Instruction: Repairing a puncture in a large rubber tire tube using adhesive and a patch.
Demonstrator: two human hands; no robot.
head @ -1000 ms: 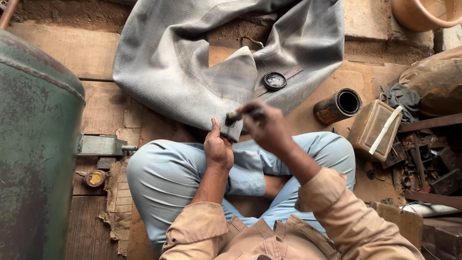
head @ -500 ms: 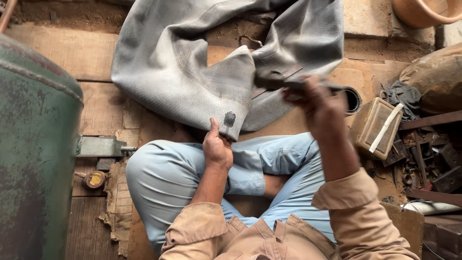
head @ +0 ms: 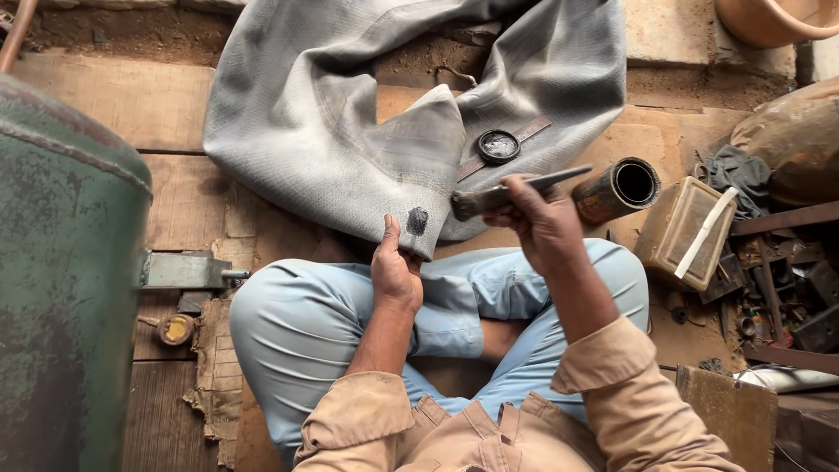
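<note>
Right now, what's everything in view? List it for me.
Inner tube: one, grey, flat on the planks ahead, a dark patch on its near fold.
Tool: one, grey metal, long, in the right hand.
Round tin: one, black, on the tube.
Pipe: one, rusty, open-ended, right of the tube.
Box: one, tan, beside the pipe.
Tank: one, green, far left.
Scrap metal: a heap, dark, right edge.
Bowl: one, terracotta, top right corner.
Left hand: pinches the fold's edge.
Right hand: grips the tool over the knee.
</note>
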